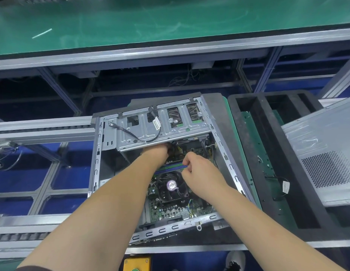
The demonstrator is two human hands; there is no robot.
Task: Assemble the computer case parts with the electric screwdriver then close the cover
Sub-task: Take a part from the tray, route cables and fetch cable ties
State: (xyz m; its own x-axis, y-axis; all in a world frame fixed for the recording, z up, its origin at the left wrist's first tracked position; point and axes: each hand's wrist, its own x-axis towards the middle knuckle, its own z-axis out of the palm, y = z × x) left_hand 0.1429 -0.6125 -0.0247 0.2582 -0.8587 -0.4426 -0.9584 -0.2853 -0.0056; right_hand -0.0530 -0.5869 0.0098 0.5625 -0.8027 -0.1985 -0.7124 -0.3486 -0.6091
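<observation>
An open grey computer case [96, 159] lies on its side before me, its motherboard and round black CPU fan [171, 185] exposed. A silver drive cage [162, 132] with a loose black cable [150, 137] spans the case's far end. My left hand [157, 151] reaches under the cage's near edge; its fingers are hidden there beside a black connector. My right hand [197, 165] hovers over the memory slots [170, 166] with fingers curled, pinching something small at the slots' right end. The side cover [324, 153], grey with a perforated vent, leans at the right. No screwdriver is in view.
A black foam tray [268, 163] with deep recesses sits right of the case. A green conveyor belt [150, 22] runs across the back. Aluminium rails [43, 128] frame the station on the left. A yellow button box [137, 264] and a shoe show at the bottom edge.
</observation>
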